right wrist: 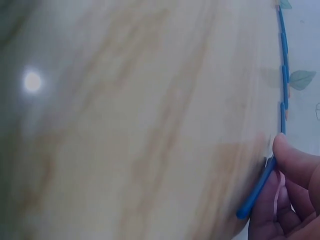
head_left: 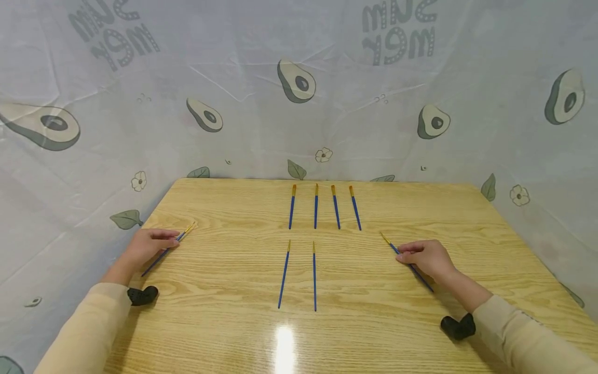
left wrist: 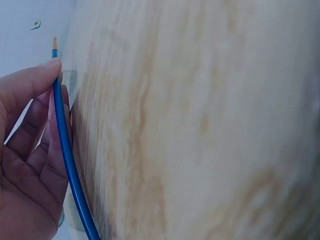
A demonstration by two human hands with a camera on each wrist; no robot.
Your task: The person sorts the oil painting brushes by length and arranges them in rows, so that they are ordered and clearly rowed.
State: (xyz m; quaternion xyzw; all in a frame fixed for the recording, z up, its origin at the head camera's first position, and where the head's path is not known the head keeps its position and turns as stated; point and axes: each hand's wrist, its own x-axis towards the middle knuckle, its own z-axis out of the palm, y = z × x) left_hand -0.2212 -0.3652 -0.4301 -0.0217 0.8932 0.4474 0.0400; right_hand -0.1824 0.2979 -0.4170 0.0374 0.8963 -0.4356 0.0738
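Observation:
At the table's left side my left hand point(head_left: 150, 245) pinches a thin blue paintbrush point(left wrist: 67, 150) between thumb and fingers. Its yellow end points away and to the right. Over on the right, my right hand point(head_left: 427, 257) pinches another blue paintbrush point(head_left: 419, 276), whose yellow end slants away and left. Two slim paintbrushes lie side by side mid-table, a left one point(head_left: 284, 280) and a right one point(head_left: 315, 280). Behind them is a row of several broader paintbrushes, among them a leftmost one point(head_left: 291, 210) and a rightmost one point(head_left: 356, 211), bristles toward the back edge.
The wooden table point(head_left: 224, 332) meets a pale curtain point(head_left: 252, 130) printed with avocados at the back and sides. A black strap piece point(head_left: 144, 295) sits by the left wrist and another black piece point(head_left: 459, 327) by the right wrist. Light glares near the front.

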